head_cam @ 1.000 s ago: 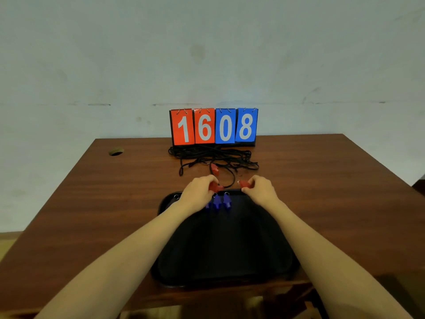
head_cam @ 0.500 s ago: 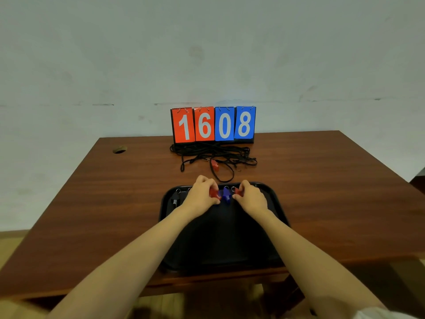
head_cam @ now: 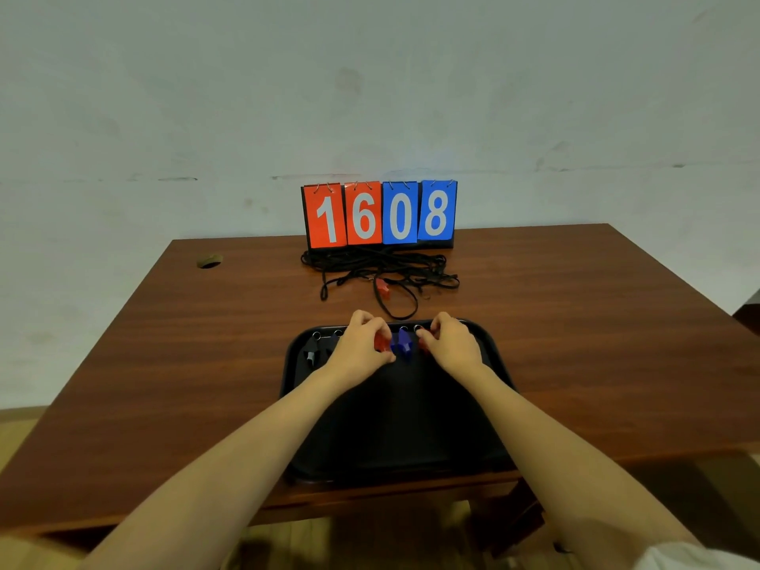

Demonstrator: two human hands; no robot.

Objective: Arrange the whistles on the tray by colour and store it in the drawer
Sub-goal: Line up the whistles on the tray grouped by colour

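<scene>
My left hand [head_cam: 362, 349] pinches a small red plastic whistle [head_cam: 381, 343] and my right hand [head_cam: 454, 349] pinches a second red whistle [head_cam: 423, 346], both at the black plastic tray's [head_cam: 390, 425] far end, flanking the blue whistles [head_cam: 402, 348], likely to group reds together.

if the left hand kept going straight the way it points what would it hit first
The left hand, gripping a red whistle, points forward and slightly right. It would probably meet the far rim of the tray first, then the black cord loop beyond. Its height over the rim is unclear.
</scene>
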